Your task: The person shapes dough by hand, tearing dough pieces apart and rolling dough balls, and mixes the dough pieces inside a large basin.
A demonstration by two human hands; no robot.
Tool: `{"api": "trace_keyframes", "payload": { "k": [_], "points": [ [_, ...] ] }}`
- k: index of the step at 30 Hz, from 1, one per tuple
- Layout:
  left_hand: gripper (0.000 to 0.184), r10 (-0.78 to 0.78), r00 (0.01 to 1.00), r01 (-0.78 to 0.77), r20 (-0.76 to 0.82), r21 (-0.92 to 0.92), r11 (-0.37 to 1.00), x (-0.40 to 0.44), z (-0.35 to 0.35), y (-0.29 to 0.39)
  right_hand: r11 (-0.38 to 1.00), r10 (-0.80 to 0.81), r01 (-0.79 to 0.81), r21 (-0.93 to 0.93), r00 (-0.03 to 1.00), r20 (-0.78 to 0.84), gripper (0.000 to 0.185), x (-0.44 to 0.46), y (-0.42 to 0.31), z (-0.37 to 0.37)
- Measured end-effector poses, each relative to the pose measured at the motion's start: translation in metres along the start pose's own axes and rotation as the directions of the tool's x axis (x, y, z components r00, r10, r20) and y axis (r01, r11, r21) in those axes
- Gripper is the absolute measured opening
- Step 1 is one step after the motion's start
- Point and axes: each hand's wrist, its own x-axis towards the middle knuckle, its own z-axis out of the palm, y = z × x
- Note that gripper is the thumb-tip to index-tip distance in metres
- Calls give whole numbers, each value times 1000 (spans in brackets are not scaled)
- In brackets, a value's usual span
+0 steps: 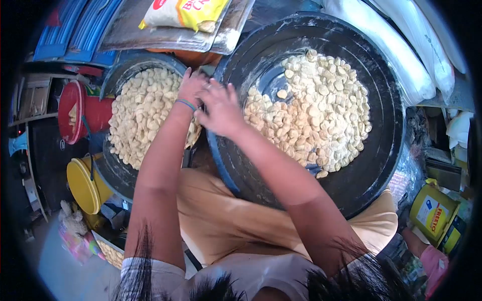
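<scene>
My left hand [191,89], with a blue-green band at its wrist, is over the gap between two basins, near the right rim of the smaller one. My right hand [221,107] meets it there, fingers spread and overlapping the left fingertips. The left fingers look stretched out but are partly smeared; nothing shows in either hand. Pale, flour-dusted dough pieces [145,113] are heaped in the smaller dark basin [116,173]. Flatter, coin-like floured pieces [326,105] lie in the large black basin [381,135], some with a browner dusting.
A yellow and white packet [183,12] rests on metal trays [135,32] at the back. Red [75,111] and yellow [85,185] buckets stand left. White sacks [386,47] lie at upper right. Another person's pink sleeve [434,268] shows at lower right, near a yellow-green container [433,210].
</scene>
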Motion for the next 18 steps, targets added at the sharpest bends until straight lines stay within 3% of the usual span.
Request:
{"api": "trace_keyframes", "payload": {
  "k": [1,3,4,5,6,8,10,12,13,14,15,16,17,18],
  "points": [
    [26,22,977,-32,211,43,999,-1,-17,-2,1000,-11,11,-25,1000,21,39,1,3,7],
    [24,8,977,-2,211,-31,1000,-17,-30,-8,997,-31,36,-70,997,70,36,2,11,15],
    [27,-62,996,70,66,-139,988,-37,-19,-12,998,-26,31,-52,995,101,35,1,12,15],
    [27,-111,970,110,217,17,994,-51,-26,-8,999,-20,25,-35,992,128,34,1,12,12],
    [26,-64,962,38,265,101,994,-66,-37,-7,999,-21,24,-21,989,149,34,3,14,10],
    [21,-74,978,79,194,-17,997,-80,-30,-7,1000,-13,15,-16,991,133,34,4,15,11],
    [16,14,1000,-11,24,-119,993,-49,-34,-2,1000,-20,21,-7,993,117,36,3,15,14],
    [11,25,974,-8,227,-77,997,-2,-34,-8,1000,15,-15,4,994,106,41,2,13,18],
    [11,-28,976,63,218,-151,987,18,-31,-15,999,25,-27,27,996,88,42,0,12,18],
    [15,-55,917,108,396,-113,988,40,-18,-29,998,37,-40,48,997,67,43,0,13,15],
    [19,-75,825,136,560,-68,988,63,-4,-40,999,41,-43,11,985,166,43,1,12,7],
    [28,-81,686,83,723,33,996,85,-1,-43,999,41,-43,13,987,155,43,1,13,7],
    [30,-54,714,36,698,40,999,91,49,-70,999,38,-41,19,989,143,43,0,13,10],
    [30,-73,684,61,726,43,997,100,48,-69,999,32,-35,26,991,133,43,1,12,10]
  ]
}}
